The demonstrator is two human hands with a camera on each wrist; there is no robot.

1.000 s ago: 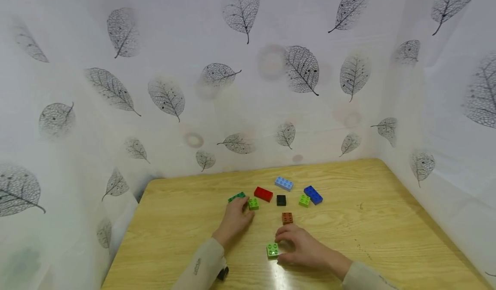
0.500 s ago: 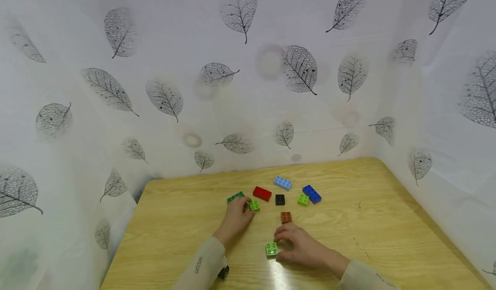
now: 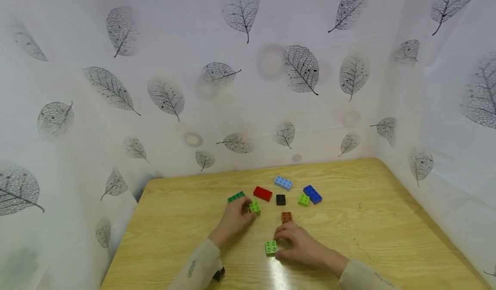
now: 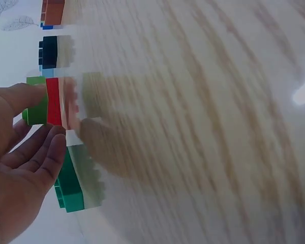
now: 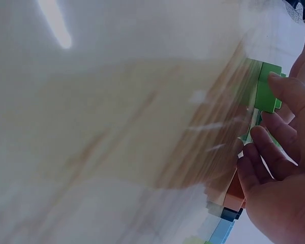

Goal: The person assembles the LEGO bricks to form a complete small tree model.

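- As the head view runs from left to right, the dark green brick (image 3: 236, 196) lies first, at centre-left of the frame on the wooden table (image 3: 387, 238), just beyond the left hand's knuckles.
- The left hand (image 3: 232, 221) has its thumb and fingertips curled round the small lime brick (image 3: 254, 207); the left wrist view confirms the pinch, the same lime brick (image 4: 35, 107) sitting between thumb and fingers. Against the picture a second ago, this brick sits slightly nearer the person, so I judge it has just been taken up or dragged from its place in the row.
- The red brick (image 3: 263, 193), the black brick (image 3: 280, 199) and the light blue brick (image 3: 283, 182) lie untouched at frame centre, each apart from the others.
- The brown brick (image 3: 286, 216) lies just above the right hand's fingertips, not touched as far as shows.
- The right hand (image 3: 300, 247) holds the green brick (image 3: 271, 247) on the table at lower centre, fingers curled against its side; its place has barely changed. I judge it the base awaiting the lime one.
- A second lime brick (image 3: 304, 200) touches the dark blue brick (image 3: 312, 194), right of centre.
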